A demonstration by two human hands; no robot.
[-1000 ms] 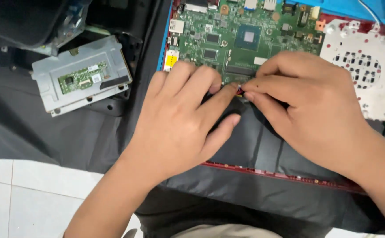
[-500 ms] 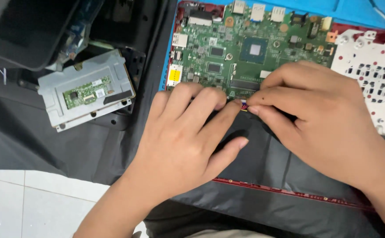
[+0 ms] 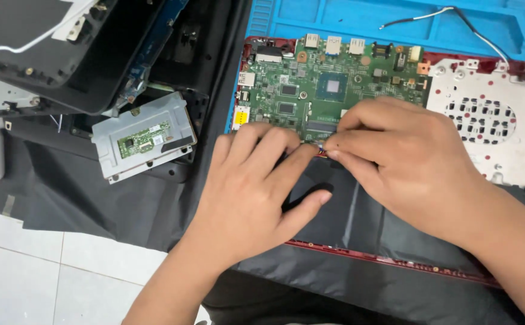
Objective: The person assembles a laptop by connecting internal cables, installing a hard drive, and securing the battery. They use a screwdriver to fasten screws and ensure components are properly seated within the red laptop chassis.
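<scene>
An opened red laptop base (image 3: 395, 265) lies before me with its green motherboard (image 3: 310, 90) exposed and a black sheet over its lower half. My left hand (image 3: 250, 192) rests flat on the black sheet, its fingertips at the board's lower edge. My right hand (image 3: 407, 162) comes in from the right, thumb and forefinger pinched together on a small connector at that same edge, touching my left forefinger. What the fingertips grip is mostly hidden.
A silver touchpad module (image 3: 145, 141) with a small green board lies to the left on black cloth. A black laptop cover (image 3: 52, 54) sits at top left. A white perforated metal plate (image 3: 485, 120) fills the base's right side. A blue work mat (image 3: 395, 24) lies behind.
The view has shifted, so everything sits lower and further right in frame. Both hands stay pinched at the same spot on the board's lower edge.
</scene>
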